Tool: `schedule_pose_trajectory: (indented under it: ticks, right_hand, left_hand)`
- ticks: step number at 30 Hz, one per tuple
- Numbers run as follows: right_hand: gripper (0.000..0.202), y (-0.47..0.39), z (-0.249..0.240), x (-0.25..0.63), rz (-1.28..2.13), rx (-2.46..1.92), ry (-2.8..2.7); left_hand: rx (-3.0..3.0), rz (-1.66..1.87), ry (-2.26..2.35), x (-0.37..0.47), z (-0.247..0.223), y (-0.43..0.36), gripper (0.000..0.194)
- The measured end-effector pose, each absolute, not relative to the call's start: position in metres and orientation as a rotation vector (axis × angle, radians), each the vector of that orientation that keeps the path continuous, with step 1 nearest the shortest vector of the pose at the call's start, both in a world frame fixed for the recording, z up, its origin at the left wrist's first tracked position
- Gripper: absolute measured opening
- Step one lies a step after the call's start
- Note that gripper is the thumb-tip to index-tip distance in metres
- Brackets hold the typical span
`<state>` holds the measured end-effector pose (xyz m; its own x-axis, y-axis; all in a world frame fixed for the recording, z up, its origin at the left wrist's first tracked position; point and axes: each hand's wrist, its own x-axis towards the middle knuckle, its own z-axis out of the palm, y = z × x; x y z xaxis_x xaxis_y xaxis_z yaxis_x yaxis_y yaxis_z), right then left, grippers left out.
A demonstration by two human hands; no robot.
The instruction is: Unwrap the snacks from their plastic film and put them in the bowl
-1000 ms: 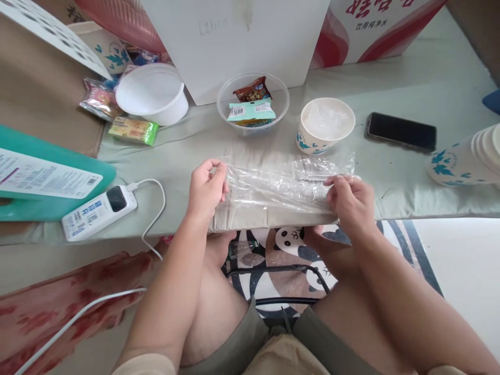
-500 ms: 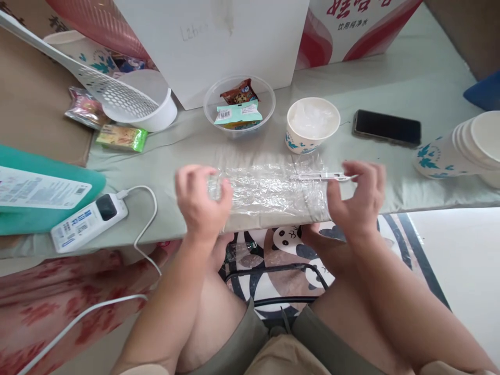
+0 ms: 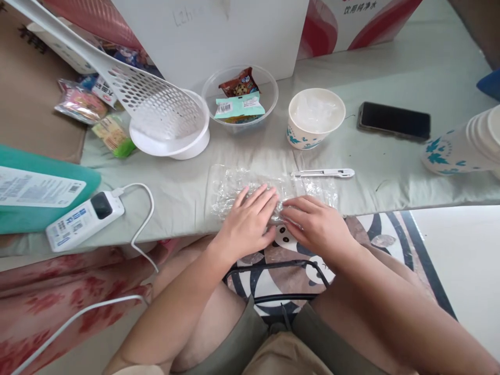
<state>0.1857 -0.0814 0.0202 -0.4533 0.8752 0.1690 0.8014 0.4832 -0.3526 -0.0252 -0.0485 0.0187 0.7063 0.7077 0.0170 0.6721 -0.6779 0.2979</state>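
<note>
A crinkled clear plastic sheet (image 3: 226,190) lies along the table's front edge. My left hand (image 3: 252,221) rests flat on its middle with fingers spread. Close beside it, my right hand (image 3: 316,221) touches the sheet near the edge, fingers stretched out and slightly bent, holding nothing visible. A white utility knife (image 3: 332,173) lies across the sheet's right part, above my right hand. Behind the sheet stand a paper cup (image 3: 308,139) with clear plastic inside and a clear bowl (image 3: 240,127) holding several wrapped snacks.
On the left are a white strainer (image 3: 156,109) in a white bowl (image 3: 191,148), a green container (image 3: 89,179) and a power bank (image 3: 84,221) with a cable. A phone (image 3: 394,121) and stacked paper cups (image 3: 449,153) are at right, boxes (image 3: 250,36) behind.
Both hands have come together and down onto the plastic sheet. My right hand has moved away from the knife. The strainer and its bowl have shifted right, towards the clear bowl.
</note>
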Motion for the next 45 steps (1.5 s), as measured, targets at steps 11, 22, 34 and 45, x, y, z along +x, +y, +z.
schedule_pose_trajectory:
  ticks: [11,22,34,45]
  right_hand:
    - [0.033,-0.078,0.04,0.228,1.182,-1.251,-1.309]
    - [0.097,-0.068,0.039,0.199,1.926,-1.254,-0.847]
    - [0.06,-0.059,0.033,0.199,1.741,-1.447,-0.907]
    - [0.049,-0.063,0.025,0.197,1.306,-1.247,-0.956]
  left_hand:
    - [1.975,0.957,0.828,-0.037,0.017,-0.036,0.036]
    - [2.262,0.737,0.489,-0.041,0.012,-0.028,0.041]
    - [2.309,1.035,0.829,-0.05,0.019,-0.026,0.042]
    - [1.722,1.216,1.061,-0.034,0.008,-0.034,0.058]
